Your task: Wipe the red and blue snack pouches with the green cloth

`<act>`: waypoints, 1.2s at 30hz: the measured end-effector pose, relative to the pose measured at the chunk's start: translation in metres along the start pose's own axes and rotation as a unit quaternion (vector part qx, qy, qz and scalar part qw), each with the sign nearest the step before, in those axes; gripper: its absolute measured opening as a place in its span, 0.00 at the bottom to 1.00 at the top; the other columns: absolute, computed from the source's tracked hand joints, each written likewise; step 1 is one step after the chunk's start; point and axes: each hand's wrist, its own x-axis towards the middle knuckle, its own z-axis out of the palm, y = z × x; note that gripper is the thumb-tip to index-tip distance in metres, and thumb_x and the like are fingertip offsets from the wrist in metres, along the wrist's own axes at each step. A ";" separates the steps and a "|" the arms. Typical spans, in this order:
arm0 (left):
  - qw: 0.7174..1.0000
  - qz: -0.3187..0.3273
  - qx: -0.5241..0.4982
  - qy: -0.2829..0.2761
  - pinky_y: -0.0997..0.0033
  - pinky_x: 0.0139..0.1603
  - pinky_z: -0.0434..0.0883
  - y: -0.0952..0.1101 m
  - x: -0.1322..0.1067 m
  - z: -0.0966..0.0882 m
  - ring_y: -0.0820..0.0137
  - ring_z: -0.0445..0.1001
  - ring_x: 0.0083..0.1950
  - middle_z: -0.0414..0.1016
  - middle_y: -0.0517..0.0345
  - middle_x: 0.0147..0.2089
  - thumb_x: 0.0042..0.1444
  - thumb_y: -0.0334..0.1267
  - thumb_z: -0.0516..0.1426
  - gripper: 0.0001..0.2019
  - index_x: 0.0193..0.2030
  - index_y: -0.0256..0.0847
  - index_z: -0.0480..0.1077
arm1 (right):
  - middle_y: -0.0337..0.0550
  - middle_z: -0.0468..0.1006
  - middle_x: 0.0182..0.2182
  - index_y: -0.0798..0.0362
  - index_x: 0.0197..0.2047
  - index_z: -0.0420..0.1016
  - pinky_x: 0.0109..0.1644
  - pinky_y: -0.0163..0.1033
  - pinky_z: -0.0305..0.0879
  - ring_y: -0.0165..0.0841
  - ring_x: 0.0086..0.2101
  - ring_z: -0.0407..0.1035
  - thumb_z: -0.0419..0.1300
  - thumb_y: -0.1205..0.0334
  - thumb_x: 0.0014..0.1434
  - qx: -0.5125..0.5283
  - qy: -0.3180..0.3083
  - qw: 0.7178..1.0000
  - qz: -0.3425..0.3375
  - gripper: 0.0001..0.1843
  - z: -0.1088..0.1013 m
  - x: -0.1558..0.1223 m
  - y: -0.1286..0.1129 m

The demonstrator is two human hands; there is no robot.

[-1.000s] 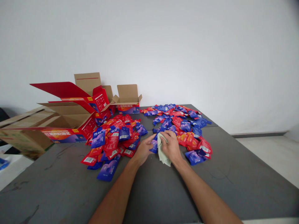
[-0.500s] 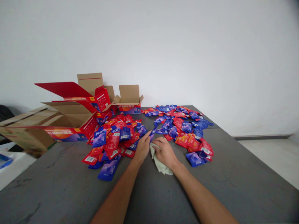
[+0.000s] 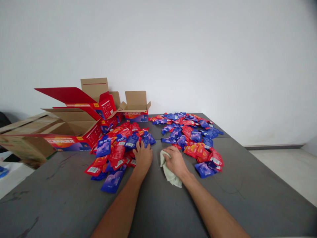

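A plain, pale wall (image 3: 223, 66) fills the upper half of the view, lit softly and evenly, brightest just above the tabletop's far edge. The tabletop (image 3: 247, 191) is dark grey and matte; a thin seam (image 3: 224, 137) runs across it to the right edge, and dark scuffs (image 3: 16, 198) mark the surface toward the near left corner. Beyond the right edge lies a light floor (image 3: 279, 160), bordered by a dark grey skirting strip (image 3: 272, 147) along the wall's foot.

The dark table (image 3: 252, 198) leaves passage at near right. Between the left pouch pile (image 3: 119, 150) and the right pile (image 3: 195, 136), the right hand (image 3: 174, 161) and cloth (image 3: 170, 176) narrow the lane — open boxes (image 3: 66, 143) block far left.
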 end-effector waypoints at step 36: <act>0.754 -0.136 -0.620 -0.168 0.64 0.40 0.75 0.024 0.003 -0.004 0.64 0.78 0.40 0.80 0.49 0.43 0.57 0.43 0.58 0.18 0.50 0.35 0.74 | 0.49 0.77 0.44 0.51 0.47 0.80 0.57 0.47 0.65 0.41 0.47 0.68 0.56 0.66 0.63 0.042 0.125 0.991 -0.013 0.14 -0.015 0.007 0.007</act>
